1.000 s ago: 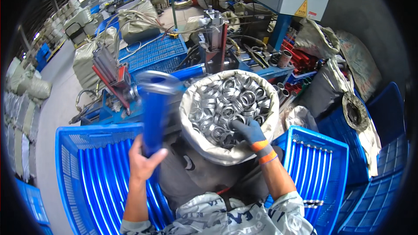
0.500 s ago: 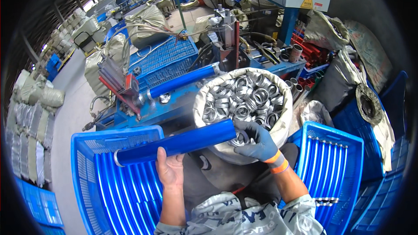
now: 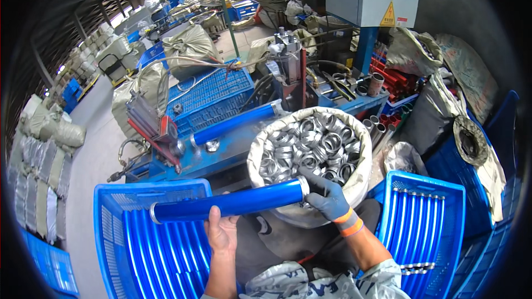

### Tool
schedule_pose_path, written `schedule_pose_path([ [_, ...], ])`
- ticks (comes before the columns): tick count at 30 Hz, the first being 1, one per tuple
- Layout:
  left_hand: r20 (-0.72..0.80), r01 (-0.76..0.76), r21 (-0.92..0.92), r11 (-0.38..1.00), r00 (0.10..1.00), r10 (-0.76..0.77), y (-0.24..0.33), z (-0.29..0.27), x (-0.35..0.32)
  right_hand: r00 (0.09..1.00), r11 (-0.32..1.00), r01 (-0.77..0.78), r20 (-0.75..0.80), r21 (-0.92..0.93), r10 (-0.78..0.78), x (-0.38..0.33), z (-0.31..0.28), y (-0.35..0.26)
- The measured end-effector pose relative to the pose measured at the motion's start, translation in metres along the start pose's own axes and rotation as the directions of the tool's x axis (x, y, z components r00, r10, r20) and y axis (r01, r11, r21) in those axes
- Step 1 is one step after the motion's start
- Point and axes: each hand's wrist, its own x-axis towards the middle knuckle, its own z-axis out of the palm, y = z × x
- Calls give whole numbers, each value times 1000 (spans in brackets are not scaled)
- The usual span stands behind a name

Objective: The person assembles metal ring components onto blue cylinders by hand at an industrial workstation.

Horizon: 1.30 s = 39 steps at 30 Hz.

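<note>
A blue tube (image 3: 227, 200) lies across my bare left hand (image 3: 222, 232), which grips it from below near the middle, thumb on the near side. Silver collars show at both tube ends. My right hand (image 3: 326, 195), in a grey-blue glove with an orange-striped cuff, has its fingers on the metal ring (image 3: 304, 185) at the tube's right end; the glove hides part of the grip. Just behind that hand stands a white sack (image 3: 256, 158) full of loose silver rings (image 3: 310, 144).
Blue crates of blue tubes stand at left (image 3: 102, 232) and right (image 3: 457, 227). Beyond the sack, a machine bench holds another blue tube (image 3: 235, 123) between clamps. A grey control box (image 3: 368, 0) overhangs the back right. Sacks (image 3: 424, 111) line the right side.
The tube's right end, bare before, now has a metal ring on it. My right hand has brought the ring against the tube end. The tube appears slightly lower in view.
</note>
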Motion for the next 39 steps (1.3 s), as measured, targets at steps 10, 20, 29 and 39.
schedule_pose_path([
  [10, -32, -54, -112, 992, 998, 51, 7, -51, 34, 946, 893, 179, 321, -414, -41, 90, 36, -34],
  [20, -190, -101, -336, 937, 981, 37, 49, -99, 56, 954, 285, 274, 222, -918, -201, 379, 46, 103],
  [29, -271, -22, -205, 978, 962, -36, 34, -138, 94, 822, -258, 276, 366, -926, -435, 445, 14, 122],
  [39, -104, 135, -55, 989, 985, -140, -111, 20, 353, 697, 590, 596, -13, -546, -717, 216, -10, -139],
])
